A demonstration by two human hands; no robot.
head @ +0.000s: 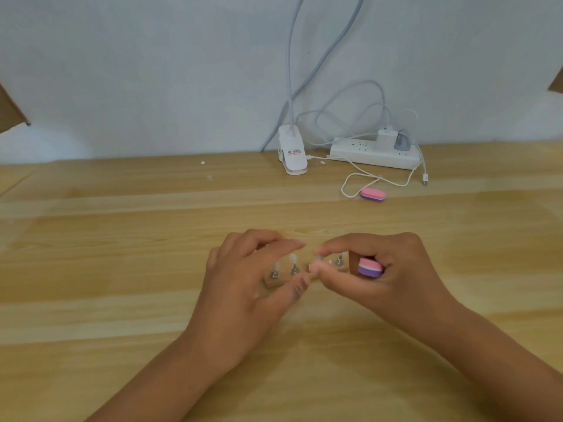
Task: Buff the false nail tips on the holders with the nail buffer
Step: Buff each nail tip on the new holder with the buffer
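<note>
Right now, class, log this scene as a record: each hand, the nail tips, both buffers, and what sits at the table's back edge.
left hand: grips the holder base
right hand: holds a nail buffer in curled fingers; thumb and forefinger pinch at a nail tip
nail tips: pale, standing on metal holders
second buffer: lies farther back on the table, apart from both hands
back edge: clip lamp, power strip

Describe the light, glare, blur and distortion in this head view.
Head view: soft, even light, only faint shadows under the left hand and right hand; pale sheen bands cross the table; its far edge bows slightly from the wide lens; nail tips on the holder look blurred, while the buffer in the right hand reads clearly.
</note>
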